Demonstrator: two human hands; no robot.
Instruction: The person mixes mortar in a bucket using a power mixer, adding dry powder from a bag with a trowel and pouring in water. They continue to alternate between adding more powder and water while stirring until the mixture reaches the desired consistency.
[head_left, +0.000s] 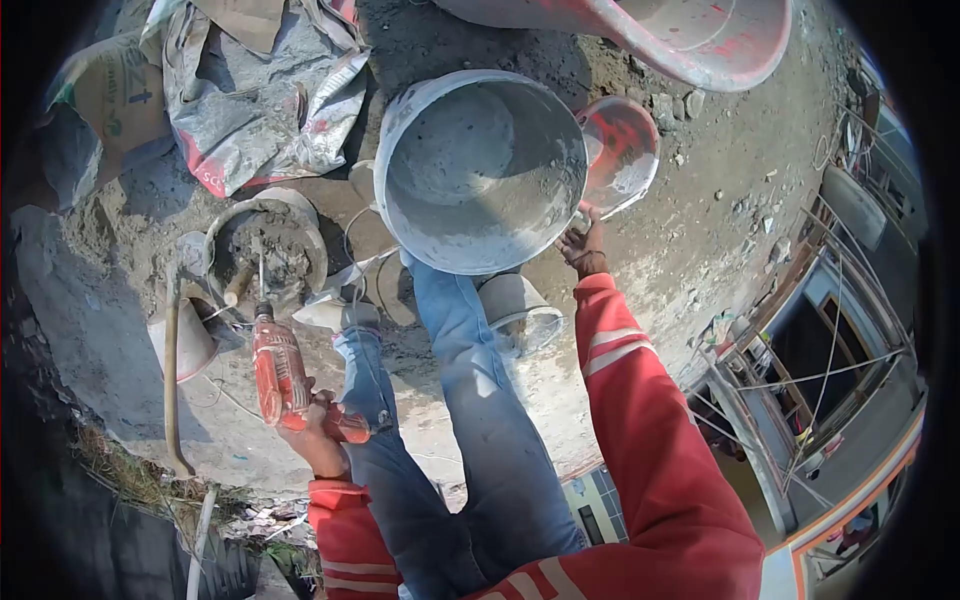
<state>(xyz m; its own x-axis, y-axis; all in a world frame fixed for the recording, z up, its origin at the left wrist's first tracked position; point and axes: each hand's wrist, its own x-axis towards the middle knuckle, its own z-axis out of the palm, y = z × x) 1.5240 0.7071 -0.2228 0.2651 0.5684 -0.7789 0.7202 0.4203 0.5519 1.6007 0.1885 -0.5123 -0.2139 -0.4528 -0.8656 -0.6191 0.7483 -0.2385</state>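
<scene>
Red striped sleeve [650,470] and blue jeans [480,420] closest, lower frame. Left hand [318,438] clenched around red power mixer [278,372], shaft down in small mortar-caked bucket [265,250]. Right hand [583,245] curled over rim of large white bucket [480,170], in front of the legs, inside smeared grey. Red tub [625,150] just behind.

Crumpled cement sacks [270,110] top left; red tub [700,40] top; scaffolding [800,370] at right

One white bucket [480,170], four smaller buckets [265,250] around it, one red tub [700,40] at twelve o'clock, two sacks [250,110] at eleven, one drill [280,375] at eight.
</scene>
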